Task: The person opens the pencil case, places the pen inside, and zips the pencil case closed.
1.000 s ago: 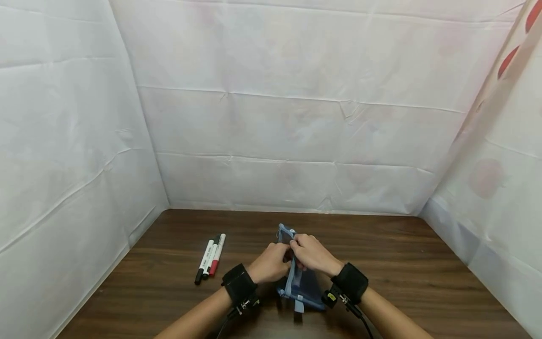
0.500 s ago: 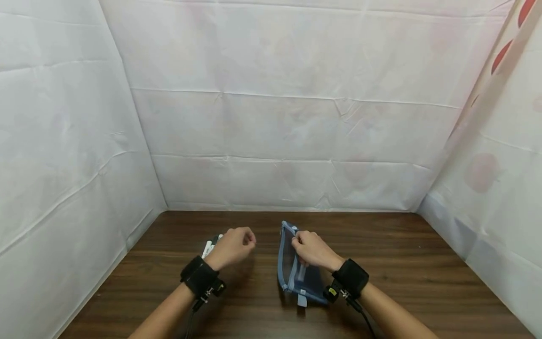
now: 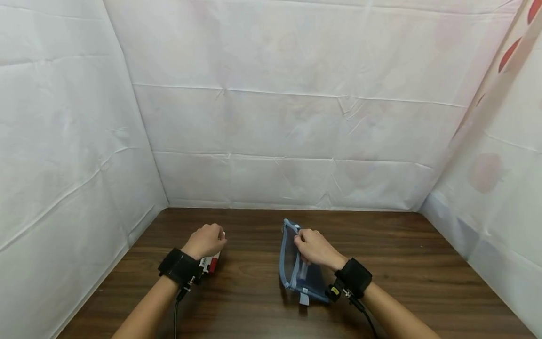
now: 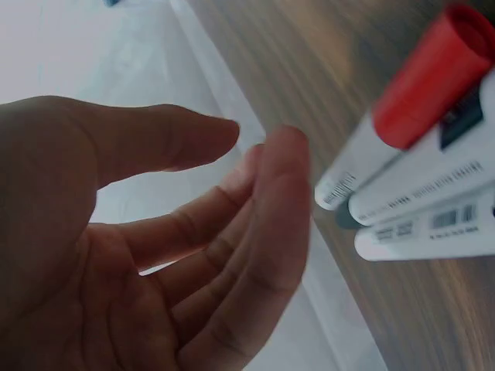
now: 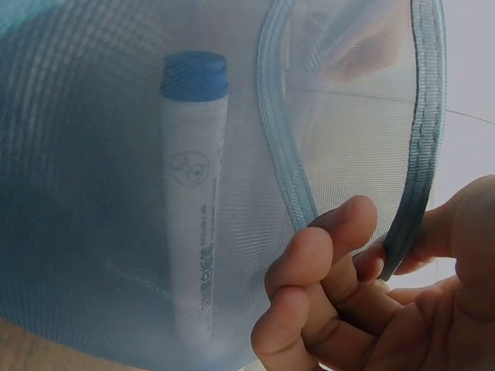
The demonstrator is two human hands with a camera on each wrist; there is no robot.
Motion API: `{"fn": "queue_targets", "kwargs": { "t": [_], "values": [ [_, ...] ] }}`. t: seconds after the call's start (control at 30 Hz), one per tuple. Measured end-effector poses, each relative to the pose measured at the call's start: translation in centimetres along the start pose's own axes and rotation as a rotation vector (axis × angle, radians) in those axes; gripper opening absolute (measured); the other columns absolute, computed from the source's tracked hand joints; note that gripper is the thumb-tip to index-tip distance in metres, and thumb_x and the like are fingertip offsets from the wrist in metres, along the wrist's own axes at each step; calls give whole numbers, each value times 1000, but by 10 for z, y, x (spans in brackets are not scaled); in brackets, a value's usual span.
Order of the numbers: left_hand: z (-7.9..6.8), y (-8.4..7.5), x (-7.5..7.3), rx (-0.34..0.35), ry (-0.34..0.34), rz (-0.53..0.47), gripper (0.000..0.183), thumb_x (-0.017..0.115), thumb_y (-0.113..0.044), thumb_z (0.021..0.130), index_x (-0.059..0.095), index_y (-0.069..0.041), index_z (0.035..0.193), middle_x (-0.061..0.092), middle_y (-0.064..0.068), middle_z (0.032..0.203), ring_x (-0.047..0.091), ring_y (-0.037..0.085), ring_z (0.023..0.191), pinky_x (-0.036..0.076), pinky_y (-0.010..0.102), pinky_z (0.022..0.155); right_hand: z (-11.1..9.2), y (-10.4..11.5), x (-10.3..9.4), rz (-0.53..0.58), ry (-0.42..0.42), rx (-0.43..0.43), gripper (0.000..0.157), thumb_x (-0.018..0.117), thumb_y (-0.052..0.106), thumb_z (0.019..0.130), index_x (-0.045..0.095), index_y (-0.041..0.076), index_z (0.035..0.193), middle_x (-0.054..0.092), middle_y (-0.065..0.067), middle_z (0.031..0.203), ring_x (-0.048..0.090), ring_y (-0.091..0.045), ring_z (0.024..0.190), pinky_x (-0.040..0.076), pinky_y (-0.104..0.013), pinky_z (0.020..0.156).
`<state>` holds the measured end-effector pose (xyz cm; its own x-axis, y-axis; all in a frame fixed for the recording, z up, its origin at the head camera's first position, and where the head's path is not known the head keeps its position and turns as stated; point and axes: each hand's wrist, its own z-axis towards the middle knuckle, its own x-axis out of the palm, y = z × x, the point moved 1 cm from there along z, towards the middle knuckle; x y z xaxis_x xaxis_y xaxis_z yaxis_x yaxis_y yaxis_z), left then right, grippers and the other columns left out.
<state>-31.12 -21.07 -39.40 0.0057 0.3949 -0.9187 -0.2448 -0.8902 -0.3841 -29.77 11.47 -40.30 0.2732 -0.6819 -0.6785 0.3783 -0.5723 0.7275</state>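
Note:
My left hand [image 3: 205, 241] is over the white markers on the left of the table and hides part of them. In the left wrist view its fingers are loosely bent, thumb and fingertips apart with nothing between them. Beside the fingertips lie a red-capped marker [image 4: 433, 85] and two more white markers [image 4: 441, 228]. My right hand [image 3: 316, 247] pinches the zipped edge of a blue mesh pouch [image 3: 312, 281] and holds its mouth apart. Through the mesh, a blue-capped white marker [image 5: 193, 178] shows inside the pouch.
The dark wood table [image 3: 381, 263] is enclosed by white sheeting [image 3: 271, 122] at the back and both sides. A black band with a small camera [image 3: 179, 267] and cable is on the left wrist, and a matching band [image 3: 354, 278] on the right.
My left hand has let go of the pouch and moved left to the markers. The pouch's mouth is wider apart now, and my right hand still holds its edge.

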Motion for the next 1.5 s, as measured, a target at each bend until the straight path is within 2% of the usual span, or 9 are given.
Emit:
{"fn": "queue_targets", "kwargs": {
  "t": [0.1,0.17,0.3,0.53,0.7,0.83,1.07,1.23,1.5],
  "values": [
    [-1,2,0,-2,-1,28,47,57,-9,92,35,-16,51,21,-7,48,15,8,44,15,23,43,-1,0,0,-5,1,-3,31,36,17,106,52,4,82,51,0,54,47,-14,45,36,-26,46],
    [0,3,1,-14,-18,54,50,60,-9,89,31,-17,48,18,-8,47,15,8,43,15,23,43,-1,0,0,-8,-1,-6,31,36,17,106,52,4,82,51,0,54,47,-13,45,36,-26,47],
    [3,7,5,-53,-41,101,47,64,-11,85,35,-17,49,24,-8,46,23,8,42,22,23,41,-1,-1,0,-11,-1,-3,31,36,17,106,52,6,82,49,0,54,45,-13,45,35,-25,47],
    [7,14,11,-104,-35,102,25,65,-7,84,54,-9,62,49,2,54,47,14,44,39,24,38,-1,0,2,-15,5,-1,31,36,18,106,52,6,82,48,1,54,44,-12,45,34,-25,46],
    [7,16,11,-123,-32,104,26,70,-8,83,54,-8,63,50,2,55,50,14,46,41,23,39,-2,1,2,-13,11,-11,31,36,17,107,52,5,82,47,1,53,43,-12,45,33,-24,47],
    [5,15,10,-104,-67,124,28,72,-7,81,52,-8,61,47,1,53,47,14,45,38,25,40,-2,0,3,-23,12,-15,32,36,17,107,51,6,81,47,1,53,42,-12,45,32,-25,47],
    [6,17,14,-101,-82,140,12,71,-6,81,59,-2,78,52,5,62,50,18,50,39,29,44,-2,-1,3,-42,11,-23,33,36,18,107,54,2,84,49,0,53,46,-15,44,33,-26,45],
    [6,14,15,-70,-102,171,13,72,-7,80,60,-1,80,54,6,66,51,19,53,41,32,47,-2,-2,3,-39,16,-17,33,36,18,107,55,2,85,47,1,53,45,-14,44,32,-26,45],
    [4,4,21,-32,-147,186,17,76,-3,76,62,4,85,57,8,68,56,20,55,49,32,48,0,-2,4,-46,17,-14,32,36,18,107,55,4,84,48,1,53,46,-14,44,34,-26,45]
  ]
}}
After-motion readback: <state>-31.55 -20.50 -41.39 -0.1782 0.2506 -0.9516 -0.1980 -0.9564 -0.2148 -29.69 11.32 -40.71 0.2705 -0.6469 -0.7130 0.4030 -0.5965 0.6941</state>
